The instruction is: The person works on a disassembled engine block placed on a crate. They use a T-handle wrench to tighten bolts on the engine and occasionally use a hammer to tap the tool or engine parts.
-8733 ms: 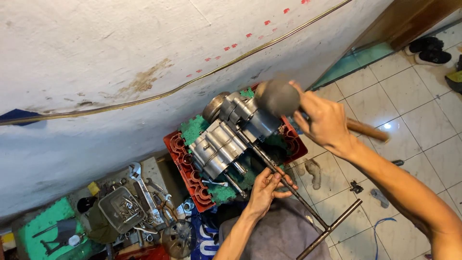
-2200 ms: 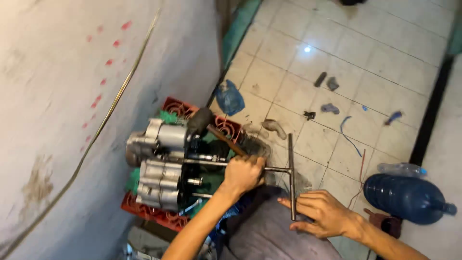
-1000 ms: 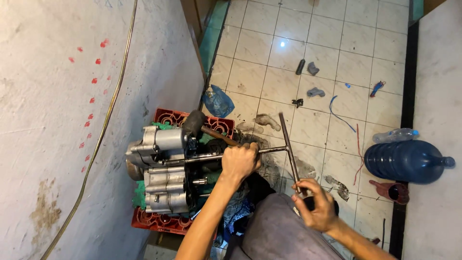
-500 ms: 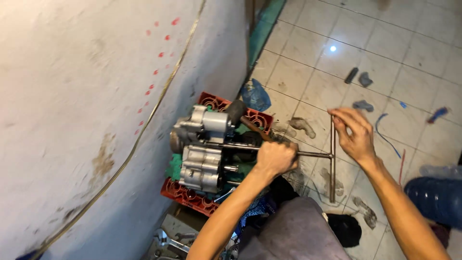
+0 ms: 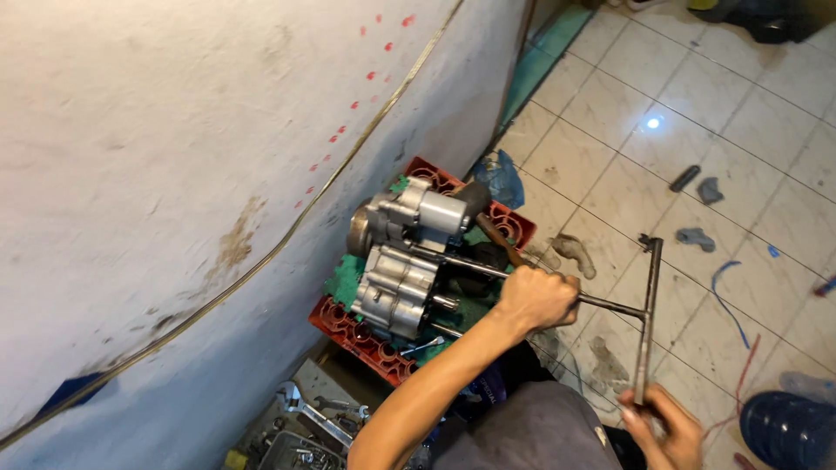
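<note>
The left hand (image 5: 538, 298) has its grip wrapped round the shaft of the T-handle wrench (image 5: 610, 305), forearm stretched toward the engine (image 5: 405, 257) on the red crate (image 5: 366, 339) at ten o'clock. The right hand (image 5: 666, 426), at five o'clock, pinches the crossbar's lower end; half a second ago it held the upper end.

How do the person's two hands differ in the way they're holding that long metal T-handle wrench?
The left hand wraps as a fist around the long metal T-handle wrench mid-shaft, near the grey metal engine; the right hand pinches the crossbar's lower end. The left sits mid-picture; the right is cut off at the bottom edge. Both grip the same tool.
</note>
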